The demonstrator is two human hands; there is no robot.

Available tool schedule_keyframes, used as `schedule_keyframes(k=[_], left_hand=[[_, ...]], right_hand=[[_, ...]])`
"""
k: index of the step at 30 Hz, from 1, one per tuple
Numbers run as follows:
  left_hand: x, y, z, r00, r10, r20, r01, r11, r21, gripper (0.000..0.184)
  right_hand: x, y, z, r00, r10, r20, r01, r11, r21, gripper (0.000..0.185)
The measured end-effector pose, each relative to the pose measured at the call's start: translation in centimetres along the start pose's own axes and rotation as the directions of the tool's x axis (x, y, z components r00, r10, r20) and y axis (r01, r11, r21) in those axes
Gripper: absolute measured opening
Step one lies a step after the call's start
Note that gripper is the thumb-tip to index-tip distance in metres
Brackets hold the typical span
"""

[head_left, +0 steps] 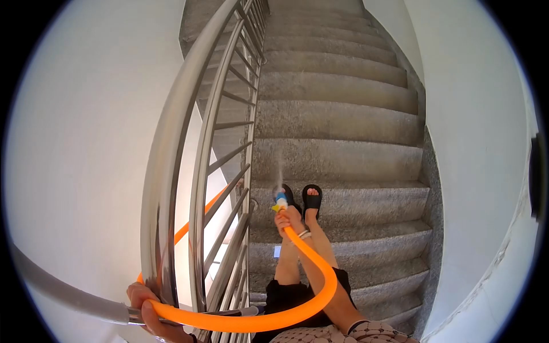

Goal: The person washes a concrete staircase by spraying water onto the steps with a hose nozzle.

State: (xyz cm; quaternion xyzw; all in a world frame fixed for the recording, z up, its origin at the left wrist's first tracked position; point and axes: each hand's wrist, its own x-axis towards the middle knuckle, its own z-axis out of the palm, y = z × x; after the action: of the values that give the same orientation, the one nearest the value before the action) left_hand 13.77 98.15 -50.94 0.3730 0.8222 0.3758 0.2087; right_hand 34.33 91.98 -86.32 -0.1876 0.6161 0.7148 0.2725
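An orange hose (329, 286) loops across in front of my body from one hand to the other. My right hand (289, 220) is closed around its end, just behind a blue, white and yellow spray nozzle (281, 201). A thin spray of water leaves the nozzle toward the stone step ahead. At the lower left, my left hand (150, 308) grips the hose beside the metal handrail (166, 160). Beyond that hand, the hose passes over the rail and shows again behind the bars. The nozzle partly hides one of my black sandals (311, 200).
Grey stone stairs (337, 120) run ahead and below my feet. A metal railing with slanted bars (233, 123) borders them on the left, and a white wall (474, 143) on the right. A grey-covered rail (68, 291) enters at the lower left.
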Motion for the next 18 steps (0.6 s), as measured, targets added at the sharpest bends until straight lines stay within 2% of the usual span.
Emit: schedule_keyframes(k=[3, 5, 9, 13, 15, 16, 17, 18], left_hand=[[-0.3, -0.1, -0.2, 1.0, 0.0, 0.026, -0.001, 0.999, 0.043, 0.024], [-0.3, -0.3, -0.3, 0.999, -0.049, -0.015, 0.05, 0.996, 0.074, 0.025], [-0.2, -0.6, -0.2, 0.999, -0.013, -0.03, 0.017, 0.99, 0.137, 0.025], [-0.3, -0.3, -0.2, 1.0, 0.002, -0.008, -0.001, 0.989, 0.151, 0.025], [-0.1, 0.2, -0.2, 1.0, 0.014, 0.003, -0.015, 0.989, 0.149, 0.024], [-0.1, 0.4, -0.1, 1.0, 0.016, -0.001, -0.016, 0.987, 0.162, 0.024], [0.1, 0.5, 0.0, 1.0, 0.018, -0.003, -0.018, 0.985, 0.174, 0.023], [0.1, 0.4, -0.1, 1.0, 0.016, -0.004, -0.015, 0.984, 0.176, 0.023]], right_hand=[[2.9, 1.6, 0.0, 0.998, -0.065, 0.027, 0.064, 0.998, 0.029, 0.011], [3.7, 1.0, 0.1, 0.991, -0.132, 0.025, 0.132, 0.991, 0.016, 0.01], [2.8, -1.6, 0.4, 0.945, -0.327, -0.001, 0.325, 0.939, -0.11, 0.007], [0.2, -6.7, -0.3, 0.788, -0.615, -0.026, 0.56, 0.733, -0.387, 0.013], [-1.9, -7.0, 0.5, 0.67, -0.74, -0.056, 0.651, 0.622, -0.434, 0.005], [-2.5, -6.6, 0.8, 0.62, -0.774, -0.127, 0.692, 0.616, -0.376, 0.009], [-2.5, -6.0, 1.0, 0.621, -0.773, -0.126, 0.691, 0.616, -0.378, 0.009], [-2.4, -5.7, 0.6, 0.673, -0.726, -0.142, 0.647, 0.67, -0.365, 0.011]])
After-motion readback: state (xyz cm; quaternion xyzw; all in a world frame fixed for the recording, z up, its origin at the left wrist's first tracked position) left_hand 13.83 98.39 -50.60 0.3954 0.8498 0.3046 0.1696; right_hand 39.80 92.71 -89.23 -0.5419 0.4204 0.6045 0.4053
